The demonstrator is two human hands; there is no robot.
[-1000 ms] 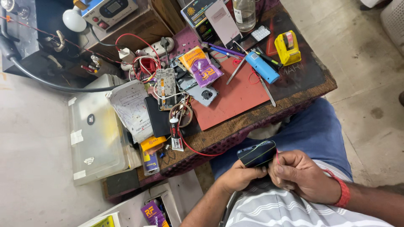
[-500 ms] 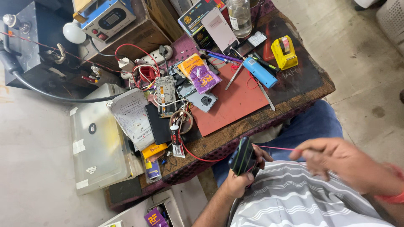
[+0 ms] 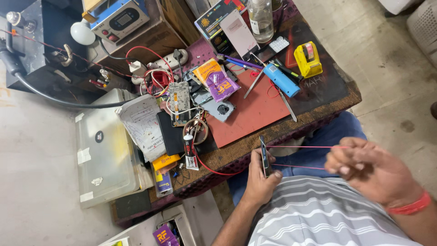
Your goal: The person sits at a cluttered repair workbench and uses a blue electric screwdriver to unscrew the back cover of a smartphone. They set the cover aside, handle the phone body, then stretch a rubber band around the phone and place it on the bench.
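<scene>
- Sitting at the near edge of the desk (image 3: 318, 107), a person holds things over the lap; blue trousers and a striped shirt show below.
- A clear plastic box (image 3: 104, 150) lies by the desk's left edge, with a printed paper (image 3: 143, 125) leaning on it.
- A red mat (image 3: 255, 111) covers the middle of the desk, reaching toward the near edge.
- A machine with a small screen (image 3: 119, 19) stands at the far left corner.
- A clear bottle (image 3: 261, 18) stands at the far edge.
- A blue tube-shaped tool (image 3: 282, 80) lies on the mat's far side, and a yellow tool (image 3: 308, 59) sits toward the right edge.
- The right hand (image 3: 371, 171) has swung out wide to the right. A second ago it rested against the phone. Its fingers are pressed together, pinching the thin red wire (image 3: 309, 147).
- The left hand (image 3: 259, 180) is wrapped around the phone, just off the near edge.
- The phone (image 3: 264, 155) was lying flat before. Now it stands on its edge, so only a thin side shows.
- The wire now runs tight from the phone to the right hand, in two lines. It looks like the wire is being pulled through the phone's side to split it open.
</scene>
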